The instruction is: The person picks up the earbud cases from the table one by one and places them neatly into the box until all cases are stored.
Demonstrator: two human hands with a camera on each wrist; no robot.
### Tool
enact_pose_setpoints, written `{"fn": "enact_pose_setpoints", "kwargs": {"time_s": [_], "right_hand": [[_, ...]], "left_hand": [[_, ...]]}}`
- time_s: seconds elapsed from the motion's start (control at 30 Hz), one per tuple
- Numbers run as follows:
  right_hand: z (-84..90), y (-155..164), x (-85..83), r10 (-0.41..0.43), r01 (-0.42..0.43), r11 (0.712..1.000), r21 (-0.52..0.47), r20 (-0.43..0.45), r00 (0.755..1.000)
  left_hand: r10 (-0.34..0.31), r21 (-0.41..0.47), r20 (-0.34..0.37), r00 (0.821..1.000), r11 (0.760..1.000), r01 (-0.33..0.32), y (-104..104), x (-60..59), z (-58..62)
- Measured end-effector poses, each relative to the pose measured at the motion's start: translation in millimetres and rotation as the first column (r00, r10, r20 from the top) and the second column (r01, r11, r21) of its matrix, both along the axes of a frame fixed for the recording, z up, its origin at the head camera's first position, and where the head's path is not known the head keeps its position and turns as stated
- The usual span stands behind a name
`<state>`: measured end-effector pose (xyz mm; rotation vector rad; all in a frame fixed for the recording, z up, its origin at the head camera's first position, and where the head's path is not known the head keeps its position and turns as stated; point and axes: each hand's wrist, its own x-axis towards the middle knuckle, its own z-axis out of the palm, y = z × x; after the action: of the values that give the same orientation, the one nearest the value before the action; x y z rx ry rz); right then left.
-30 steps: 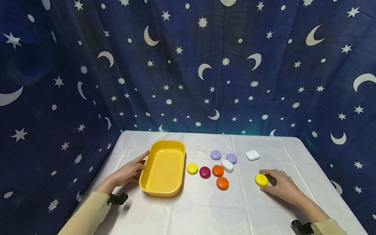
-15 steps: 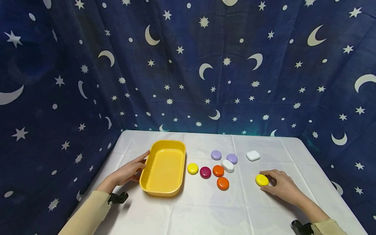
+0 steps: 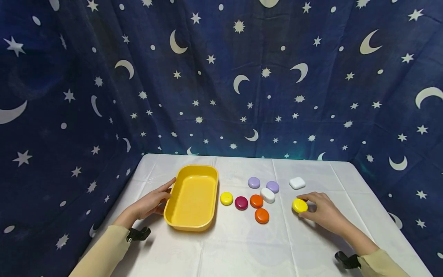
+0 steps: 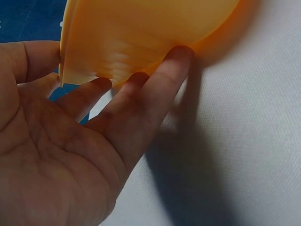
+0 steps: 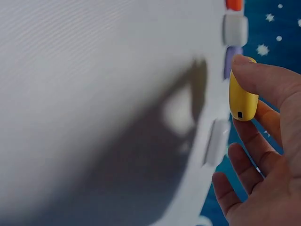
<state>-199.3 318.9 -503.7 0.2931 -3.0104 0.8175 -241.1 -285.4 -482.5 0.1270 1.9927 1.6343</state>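
My right hand (image 3: pixel 320 211) pinches a yellow case (image 3: pixel 299 206) between thumb and fingertips, lifted just off the white tablecloth (image 3: pixel 242 246) toward the right of the table; the wrist view shows the case (image 5: pixel 242 101) on edge, held only near its top, with the other fingers loose below it. My left hand (image 3: pixel 152 202) lies open and fairly flat, its straight fingers (image 4: pixel 141 101) pressed against the outer left wall of the yellow tray (image 3: pixel 192 198), gripping nothing. The risk I see is the shallow pinch: the case looks smooth and rounded, so I judge it could twist or slip out and roll toward the near or right table edge. A low carry to the left could also clip the orange case (image 3: pixel 262 216), the second orange case (image 3: pixel 256 201) or the white case (image 3: pixel 267 195), which sit close together between my hand and the tray, with the maroon case (image 3: pixel 241 202) and another yellow case (image 3: pixel 226 198) further left. The tray could slide if my flat fingers push too hard. Open room lies on the near side of the cluster and above it; a white square case (image 3: pixel 297 182) sits just far of my hand, and two purple cases (image 3: pixel 263 184) lie beyond the cluster.
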Motion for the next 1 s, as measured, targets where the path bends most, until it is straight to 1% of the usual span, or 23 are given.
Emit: {"fn": "enact_pose_setpoints", "kwargs": {"time_s": [0.13, 0.3, 0.5, 0.57, 0.8, 0.9, 1.0], "right_hand": [[15.1, -21.0, -10.0, 0.048, -0.049, 0.999, -0.017, -0.036, 0.998], [32.9, -57.6, -23.5, 0.099, -0.101, 0.994, -0.033, -0.061, 0.993], [50.9, -106.6, -40.8, 0.153, -0.156, 0.984, -0.083, -0.034, 0.988], [57.1, -123.1, -46.4, 0.174, -0.176, 0.981, -0.085, -0.023, 0.984], [69.9, -176.8, -65.6, 0.252, -0.254, 0.966, -0.053, -0.034, 0.967], [73.6, -199.6, -70.8, 0.267, -0.267, 0.962, -0.060, -0.008, 0.964], [75.2, -220.2, -75.5, 0.303, -0.303, 0.952, -0.051, 0.006, 0.953]], "left_hand": [[0.009, 0.016, 0.016, 1.000, 1.000, -0.009, -0.2, 0.6, 0.3], [0.023, 0.027, 0.029, 0.999, 0.999, -0.024, 0.2, 0.6, 0.2], [0.025, 0.036, 0.033, 0.999, 0.999, -0.026, 0.2, 0.6, -0.3], [0.022, 0.041, 0.036, 0.999, 0.999, -0.024, 0.5, 0.6, 0.2], [0.030, 0.042, 0.032, 0.999, 0.999, -0.031, 0.4, 0.4, 0.3], [0.025, 0.043, 0.028, 0.999, 0.999, -0.026, -0.1, 0.1, -0.2], [0.023, 0.043, 0.022, 0.999, 0.999, -0.024, -0.2, -0.6, -1.1]]}}
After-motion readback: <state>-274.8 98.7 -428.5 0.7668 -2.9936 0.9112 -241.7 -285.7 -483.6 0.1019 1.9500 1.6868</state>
